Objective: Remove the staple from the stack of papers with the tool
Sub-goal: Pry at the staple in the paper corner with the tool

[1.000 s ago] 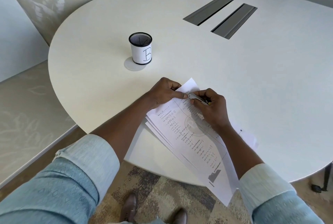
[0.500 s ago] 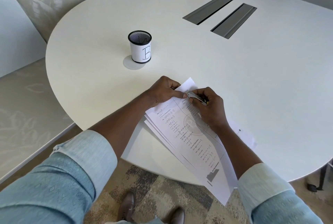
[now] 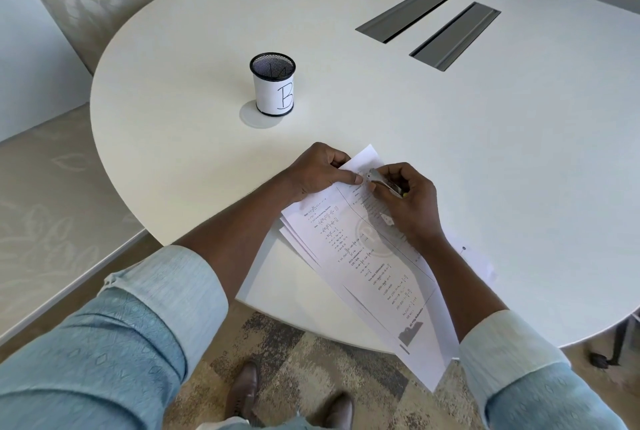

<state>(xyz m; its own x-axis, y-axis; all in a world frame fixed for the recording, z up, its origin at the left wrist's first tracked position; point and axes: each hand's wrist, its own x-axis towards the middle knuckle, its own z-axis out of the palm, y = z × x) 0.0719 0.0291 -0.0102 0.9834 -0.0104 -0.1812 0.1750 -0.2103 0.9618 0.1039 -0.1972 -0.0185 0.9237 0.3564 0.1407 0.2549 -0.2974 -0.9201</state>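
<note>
Head view, looking down: a fanned stack of white printed papers (image 3: 363,256) lies at the near edge of a large rounded white table (image 3: 485,152), its lower end hanging off the rim toward six o'clock. The stack's top corner points to twelve o'clock, and both hands meet there.

The left hand (image 3: 318,170) sits at about ten o'clock from that corner, its fingers (image 3: 341,161) curled shut and the thumb pressed flat on the top sheet, pinning the corner to the table. The right hand (image 3: 408,202) comes in from four o'clock, its fingers (image 3: 398,175) closed around a small slim silver metal tool (image 3: 381,180), whose tip points toward nine o'clock and lies on the paper just beside the left thumb. The staple itself is too small to make out under the tool tip.

Well apart from the hands, toward eleven o'clock, a black mesh pen cup wrapped in white paper marked with a handwritten "B" (image 3: 273,85) stands upright. At one o'clock, further back, two grey rectangular cable hatches (image 3: 429,26) are set side by side into the table. Rolled-up pale blue sleeves (image 3: 162,294) cover both upper forearms, and brown shoes (image 3: 242,391) stand on patterned carpet at six o'clock.
</note>
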